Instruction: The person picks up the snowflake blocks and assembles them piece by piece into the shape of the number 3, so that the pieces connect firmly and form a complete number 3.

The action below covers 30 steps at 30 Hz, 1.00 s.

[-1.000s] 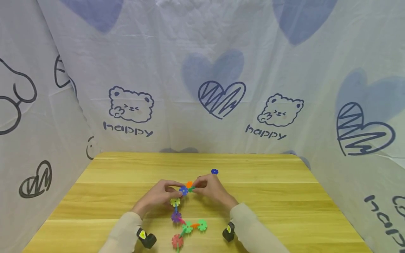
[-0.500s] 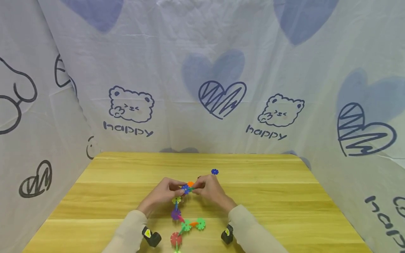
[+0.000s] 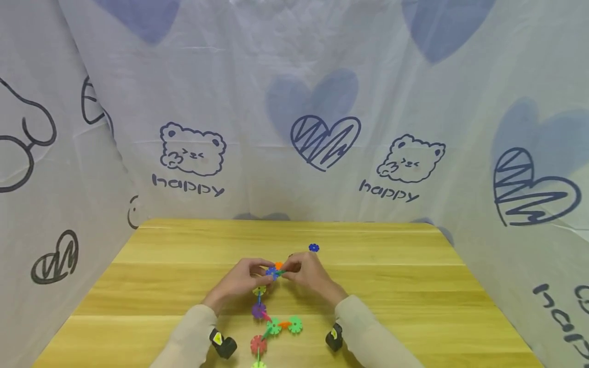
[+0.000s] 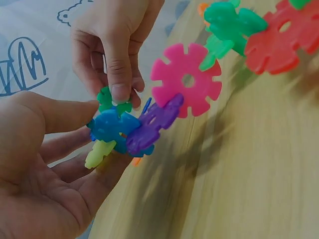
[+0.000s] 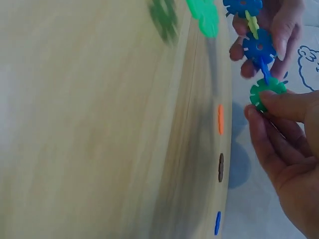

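Note:
In the head view my left hand (image 3: 241, 279) pinches a blue snowflake disc (image 3: 272, 273) near the end of a chain of notched plastic discs. My right hand (image 3: 309, 273) pinches a green snowflake disc (image 5: 260, 92) between thumb and fingers. An edge-on blue disc (image 5: 264, 70) links the green one to the blue disc at the left hand. From there the chain runs toward me through a yellow disc (image 3: 259, 290), a purple disc (image 3: 258, 310), a pink disc (image 4: 172, 74), green discs and a red disc (image 3: 258, 344).
Beyond the hands lie a loose blue disc (image 3: 314, 248), an orange disc (image 5: 221, 119) and a brown disc (image 5: 221, 167), the brown one mostly hidden by the right hand in the head view. A printed curtain (image 3: 257, 153) stands around the wooden table (image 3: 405, 266).
My left hand has shifted slightly right with the blue disc, closer to the right hand. The right hand has stayed nearly in place, and both hands keep their hold.

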{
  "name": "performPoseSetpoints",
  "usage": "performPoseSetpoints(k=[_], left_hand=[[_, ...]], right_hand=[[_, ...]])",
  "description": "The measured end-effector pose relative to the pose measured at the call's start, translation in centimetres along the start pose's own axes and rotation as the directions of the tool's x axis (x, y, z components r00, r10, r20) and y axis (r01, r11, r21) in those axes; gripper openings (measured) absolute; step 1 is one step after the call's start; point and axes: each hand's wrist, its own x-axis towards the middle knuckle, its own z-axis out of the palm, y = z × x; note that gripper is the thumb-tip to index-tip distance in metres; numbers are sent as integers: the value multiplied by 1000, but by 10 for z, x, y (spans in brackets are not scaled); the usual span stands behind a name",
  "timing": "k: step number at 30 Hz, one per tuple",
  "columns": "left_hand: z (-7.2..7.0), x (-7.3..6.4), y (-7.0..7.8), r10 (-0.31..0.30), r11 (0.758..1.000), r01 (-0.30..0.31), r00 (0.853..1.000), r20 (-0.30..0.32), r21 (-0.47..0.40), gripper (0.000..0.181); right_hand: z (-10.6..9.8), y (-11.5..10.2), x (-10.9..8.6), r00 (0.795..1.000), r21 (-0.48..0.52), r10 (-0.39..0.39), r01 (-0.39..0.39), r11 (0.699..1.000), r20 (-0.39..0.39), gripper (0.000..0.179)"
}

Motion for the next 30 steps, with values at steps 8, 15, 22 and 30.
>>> performPoseSetpoints(k=[8,15,22,30], left_hand=[[-2,-2,-2,-20,999,21,999,-40,30,41],[-6,-5,-2,-37,999,38,999,-39,18,41],[-6,-1,-4,-24,999,25,999,-44,30,41],[-5,5,-8,-14,999,16,999,-48,40,41]], right_hand=[[-14,15,2,988,3,137,-138,990,75,13],[-9,23,10,988,-67,153,-155,986,-22,12],[-2,27,19,985,-145,167,-170,975,-31,11],[-4,39,20,984,-236,177,-178,955,-26,13]])
